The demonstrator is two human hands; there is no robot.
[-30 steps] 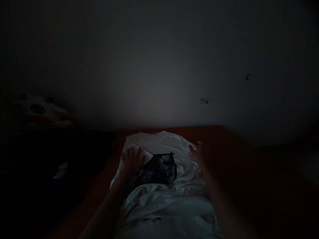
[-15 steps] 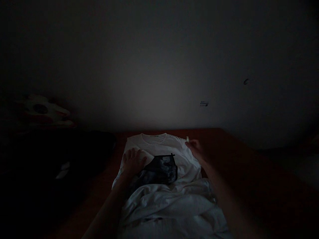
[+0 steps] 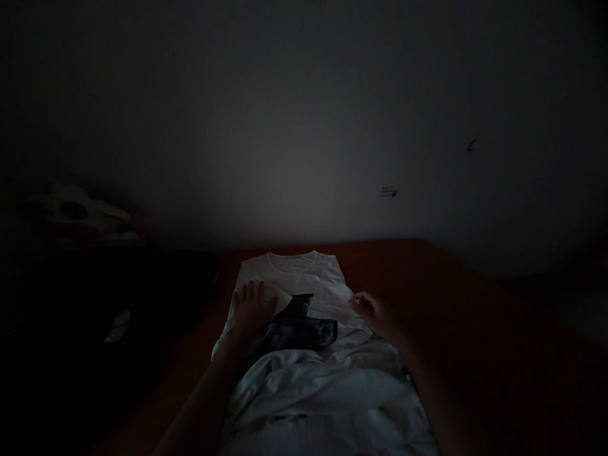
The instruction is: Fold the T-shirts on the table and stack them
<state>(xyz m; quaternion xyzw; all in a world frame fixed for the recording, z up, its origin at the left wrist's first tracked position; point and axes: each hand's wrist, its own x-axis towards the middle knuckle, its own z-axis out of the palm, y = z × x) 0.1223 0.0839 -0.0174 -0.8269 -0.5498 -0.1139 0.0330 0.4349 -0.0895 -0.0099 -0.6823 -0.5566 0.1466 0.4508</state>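
A white T-shirt (image 3: 292, 265) with a dark printed picture lies front up, its neckline toward the wall and its lower part bunched and wrinkled nearer to me. Both sleeves are turned inward over the chest and partly cover the print. My left hand (image 3: 254, 309) rests flat on the left sleeve with its fingers spread. At the other side, my right hand (image 3: 375, 315) has its fingers curled together at the outer edge of the right sleeve (image 3: 330, 301), pinching the cloth there. The dim light blurs the fingertips.
The shirt lies on a reddish-brown surface (image 3: 389, 259) against a grey wall (image 3: 294, 139). A dark heap (image 3: 161, 297) is on the left, with a white and red item (image 3: 90, 212) behind it. A small printed label (image 3: 388, 192) is on the wall.
My right hand has moved toward me, and the right sleeve, which was out at the side, is now folded inward over part of the print. My left hand has stayed in place.
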